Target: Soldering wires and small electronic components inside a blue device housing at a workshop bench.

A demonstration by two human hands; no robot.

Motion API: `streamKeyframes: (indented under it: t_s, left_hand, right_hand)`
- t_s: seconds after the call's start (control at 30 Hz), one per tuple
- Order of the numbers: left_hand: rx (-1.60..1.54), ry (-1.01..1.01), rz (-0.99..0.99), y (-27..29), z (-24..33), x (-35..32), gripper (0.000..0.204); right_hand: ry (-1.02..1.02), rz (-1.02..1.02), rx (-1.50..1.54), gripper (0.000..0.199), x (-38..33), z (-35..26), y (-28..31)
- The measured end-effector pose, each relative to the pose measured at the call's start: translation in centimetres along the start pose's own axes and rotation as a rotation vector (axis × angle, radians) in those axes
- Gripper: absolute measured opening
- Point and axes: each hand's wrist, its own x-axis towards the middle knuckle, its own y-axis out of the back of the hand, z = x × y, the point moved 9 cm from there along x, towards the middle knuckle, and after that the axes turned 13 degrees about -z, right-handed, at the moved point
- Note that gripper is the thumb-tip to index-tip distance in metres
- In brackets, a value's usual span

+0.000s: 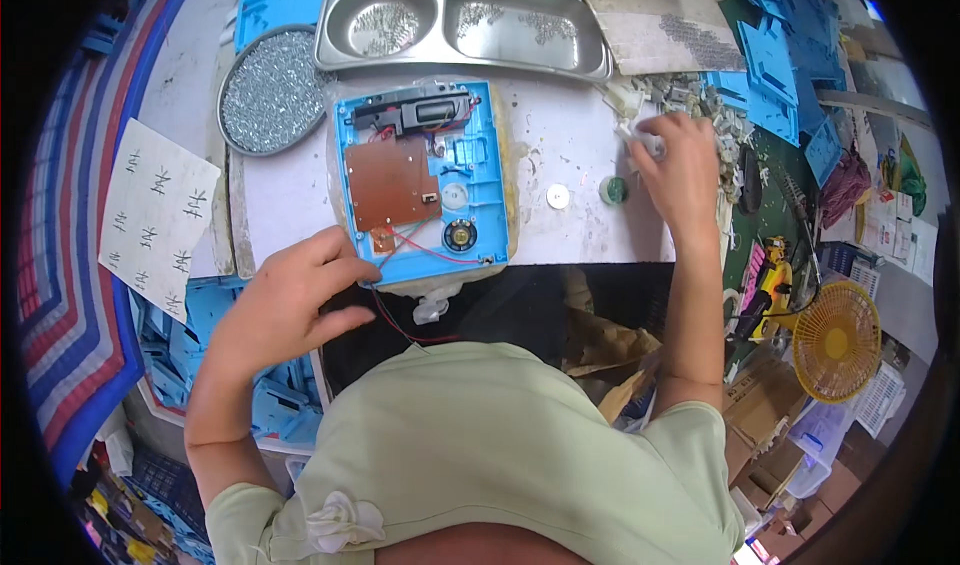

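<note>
Brown rectangular circuit board [388,187] seated in square blue plastic housing [494,180], tabletop [540,240] front edge; thin red wires [437,340] loose. My left hand [290,290] released; right hand [682,170]: grip indiscernible.

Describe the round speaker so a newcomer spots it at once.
Start at the white table and find the open blue casing lying below the metal tray. Look in the casing's lower right area, past the big brown board. The speaker is the dark-rimmed disc with a gold-toned centre, unlike the pale round piece just above it.
</note>
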Motion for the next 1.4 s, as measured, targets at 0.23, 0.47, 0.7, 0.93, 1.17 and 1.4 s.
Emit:
streamKeyframes:
  t_s: [0.23,0.47,0.7,0.93,1.17,1.4]
  left_hand:
    - [0.491,-0.180,0.237,10.1,1.5,13.1,0.013]
    - [0.794,0.092,0.178,8.8,-2.9,29.1,0.021]
    - [0.799,-0.010,0.337,9.9,-0.2,25.5,0.018]
    - [-0.289,-0.108,0.347,10.4,4.2,11.0,0.021]
    - [-1.335,0.070,0.271,-3.1,0.5,2.8,0.024]
    - [-1.527,0.037,0.280,-5.8,-0.4,2.6,0.017]
  right_hand:
    - [-0.262,0.203,0.757,0.009,-2.4,4.3,2.9]
    - [-0.088,0.289,0.941,0.016,-4.3,4.0,2.6]
    - [-0.054,0.298,1.064,0.020,-4.2,2.3,2.4]
    - [0.399,0.063,1.050,0.028,-3.4,-7.7,4.7]
    - [0.519,-0.124,1.178,0.037,-5.8,-13.4,2.5]
    - [0.602,-0.042,0.943,0.039,-7.0,-15.2,2.9]
